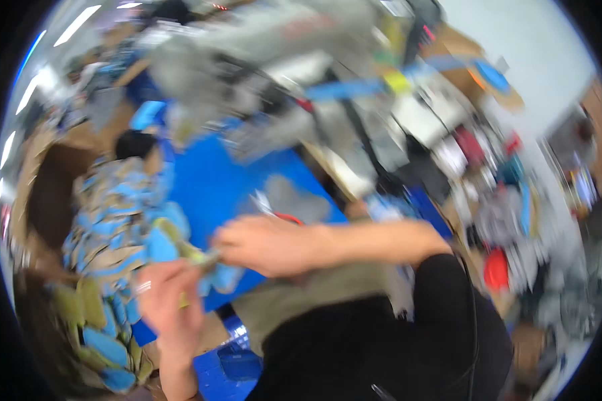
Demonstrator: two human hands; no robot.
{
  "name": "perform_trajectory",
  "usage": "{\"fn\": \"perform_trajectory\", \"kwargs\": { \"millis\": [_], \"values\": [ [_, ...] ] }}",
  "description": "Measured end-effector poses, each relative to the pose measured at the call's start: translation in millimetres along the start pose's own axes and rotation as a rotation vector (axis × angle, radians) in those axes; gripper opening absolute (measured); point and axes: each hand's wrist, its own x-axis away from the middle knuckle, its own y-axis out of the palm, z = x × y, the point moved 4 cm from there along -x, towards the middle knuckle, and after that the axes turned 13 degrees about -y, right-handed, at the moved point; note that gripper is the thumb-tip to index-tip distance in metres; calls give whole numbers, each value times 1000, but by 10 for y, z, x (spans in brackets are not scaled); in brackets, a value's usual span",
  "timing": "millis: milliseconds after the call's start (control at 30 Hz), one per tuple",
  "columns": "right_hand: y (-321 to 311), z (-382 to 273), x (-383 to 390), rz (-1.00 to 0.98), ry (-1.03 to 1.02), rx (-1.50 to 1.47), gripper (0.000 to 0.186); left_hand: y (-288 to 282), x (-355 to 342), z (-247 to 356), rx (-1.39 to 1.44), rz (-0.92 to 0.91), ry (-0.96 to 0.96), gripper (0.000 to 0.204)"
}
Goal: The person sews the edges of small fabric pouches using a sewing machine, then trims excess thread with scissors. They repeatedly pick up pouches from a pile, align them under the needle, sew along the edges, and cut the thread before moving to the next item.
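Observation:
The picture is smeared by motion. My left hand is at the lower left, its fingers closed in a pinch on the edge of an olive and blue insole-shaped piece. Close to its fingertips, my right hand is curled closed over the table's near part. What the right hand holds is hidden by its fingers. Just beyond its knuckles shows a red-orange loop with a silvery part, perhaps scissors. A grey, soft-looking piece lies on the blue tabletop behind it.
Left of the table, a heap of blue and tan insole-shaped pieces lies beside an open cardboard box. More olive and blue ones lie below. A grey machine stands across the back. A blue bin is below the table.

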Motion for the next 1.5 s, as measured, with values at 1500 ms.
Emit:
{"fn": "perform_trajectory", "kwargs": {
  "millis": [1500],
  "values": [
    [1035, 108, 716, 151, 110, -385, 10, 583, -298, 2460, 1887, -1288, 898, 43]
  ]
}}
